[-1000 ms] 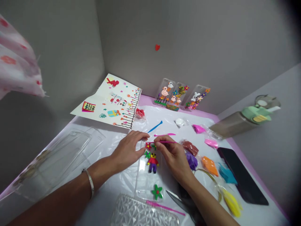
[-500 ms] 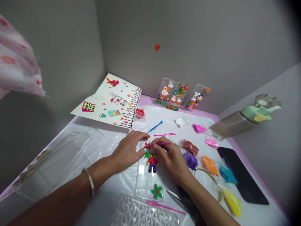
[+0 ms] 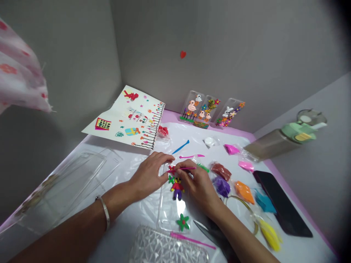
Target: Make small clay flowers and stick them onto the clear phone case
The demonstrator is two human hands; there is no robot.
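Phone case [image 3: 170, 209], transparent, lies on white sheeting [image 3: 144, 212]; right hand [image 3: 199, 187] pinches a pink modelling tool [image 3: 189, 168] at the case's red clay flower [image 3: 170, 168]; left hand [image 3: 148, 175], half open, seemingly gripping nothing, flanks the upper-left corner.

The clear case [image 3: 167, 207] looks like smooth, glossy plastic, the figure [image 3: 177, 187] on it clay-like, while the faceted case [image 3: 164, 248] is transparent but rough. The hand-held pink tool [image 3: 190, 168] appears to be smooth plastic, and the bangle [image 3: 106, 212] polished metal. Crinkled, shiny plastic forms the table cover [image 3: 145, 213]; the decorated sheet [image 3: 115, 137] is matt paper, the floral cloth [image 3: 23, 73] frayed.
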